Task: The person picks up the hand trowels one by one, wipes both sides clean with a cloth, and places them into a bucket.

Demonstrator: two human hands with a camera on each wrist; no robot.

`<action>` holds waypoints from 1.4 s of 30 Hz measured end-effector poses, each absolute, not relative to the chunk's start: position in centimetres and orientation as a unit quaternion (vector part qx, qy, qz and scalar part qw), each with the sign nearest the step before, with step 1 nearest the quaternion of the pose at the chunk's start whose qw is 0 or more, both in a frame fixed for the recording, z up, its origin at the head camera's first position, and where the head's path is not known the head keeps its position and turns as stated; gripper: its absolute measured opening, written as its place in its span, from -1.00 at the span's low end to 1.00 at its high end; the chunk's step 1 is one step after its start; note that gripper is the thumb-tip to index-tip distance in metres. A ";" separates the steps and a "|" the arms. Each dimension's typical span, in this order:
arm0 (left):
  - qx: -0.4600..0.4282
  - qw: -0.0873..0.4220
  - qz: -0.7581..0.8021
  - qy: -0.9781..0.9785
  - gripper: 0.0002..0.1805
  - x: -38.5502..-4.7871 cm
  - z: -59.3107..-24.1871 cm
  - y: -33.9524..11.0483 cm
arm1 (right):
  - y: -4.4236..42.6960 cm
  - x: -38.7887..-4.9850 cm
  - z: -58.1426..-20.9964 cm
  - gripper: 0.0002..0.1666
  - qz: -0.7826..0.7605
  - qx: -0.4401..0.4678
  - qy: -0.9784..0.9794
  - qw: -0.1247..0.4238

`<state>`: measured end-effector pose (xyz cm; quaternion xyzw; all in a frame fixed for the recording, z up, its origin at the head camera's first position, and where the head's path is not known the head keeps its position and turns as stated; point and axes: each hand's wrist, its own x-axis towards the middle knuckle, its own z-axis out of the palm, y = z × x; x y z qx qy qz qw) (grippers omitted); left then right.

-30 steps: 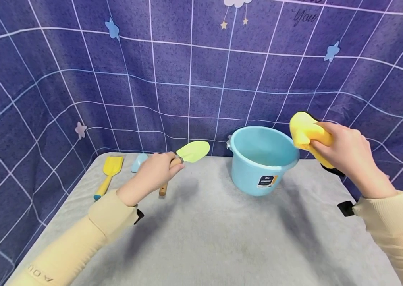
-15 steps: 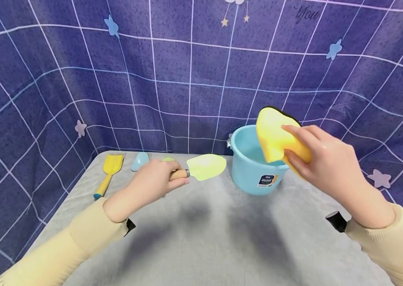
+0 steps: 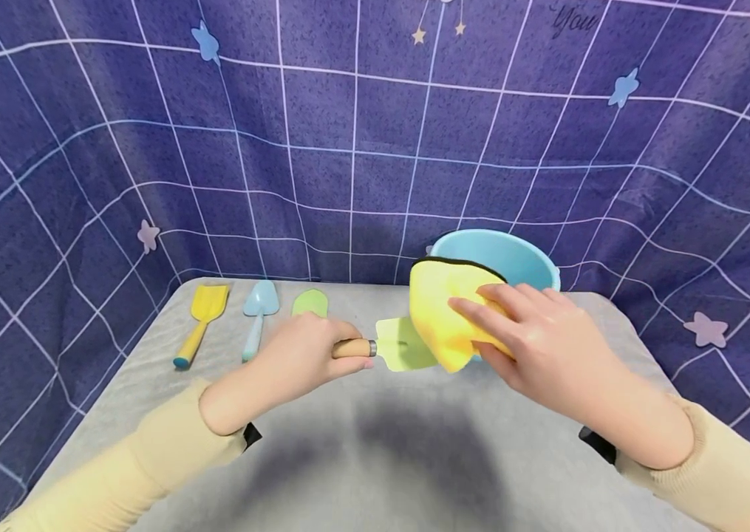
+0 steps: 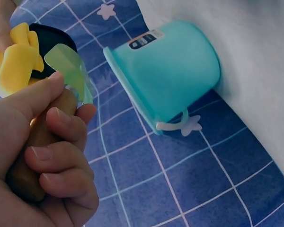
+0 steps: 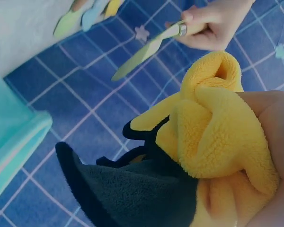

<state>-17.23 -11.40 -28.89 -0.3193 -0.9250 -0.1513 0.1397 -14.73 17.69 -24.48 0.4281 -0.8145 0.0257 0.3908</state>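
My left hand (image 3: 308, 351) grips the wooden handle (image 4: 42, 142) of a small trowel, whose light green blade (image 3: 404, 343) points to the right. A bunched cloth (image 3: 451, 310), yellow on one side and dark grey on the other with a black edge, is held in my right hand (image 3: 547, 340). In the head view the cloth overlaps the tip of the blade; the right wrist view shows a gap between the cloth (image 5: 213, 127) and the blade (image 5: 139, 59). Behind the cloth stands a light blue bucket (image 3: 494, 247), partly hidden by it and my right hand.
To the left on the grey-covered table (image 3: 321, 473) lie a yellow toy shovel (image 3: 202, 318), a light blue trowel (image 3: 260, 303) and a green-bladed tool (image 3: 311, 301), its lower part hidden by my left hand. A purple grid-patterned curtain (image 3: 381, 148) hangs behind the table.
My right hand has carried the cloth leftward and down, from beside the bucket to the trowel blade. My left hand has moved the trowel slightly right and down, uncovering more of the tools behind.
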 end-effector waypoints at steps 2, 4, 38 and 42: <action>-0.329 0.128 -0.154 -0.923 -0.75 -17.1 -29.1 -11.2 | 17.3 -14.5 -24.8 -0.49 0.019 0.438 -0.814 0.381; -0.338 0.124 -0.150 -0.921 -0.76 -17.0 -29.3 -11.0 | 17.0 -14.3 -25.1 -0.47 0.009 0.448 -0.813 0.371; -0.426 0.153 -0.129 -0.882 -0.67 -16.5 -31.2 -9.8 | 16.3 -14.3 -29.0 -0.55 -0.111 0.509 -0.806 0.281; -0.426 0.158 -0.135 -0.881 -0.65 -16.5 -31.4 -10.0 | 16.5 -14.4 -29.2 -0.56 -0.114 0.507 -0.807 0.281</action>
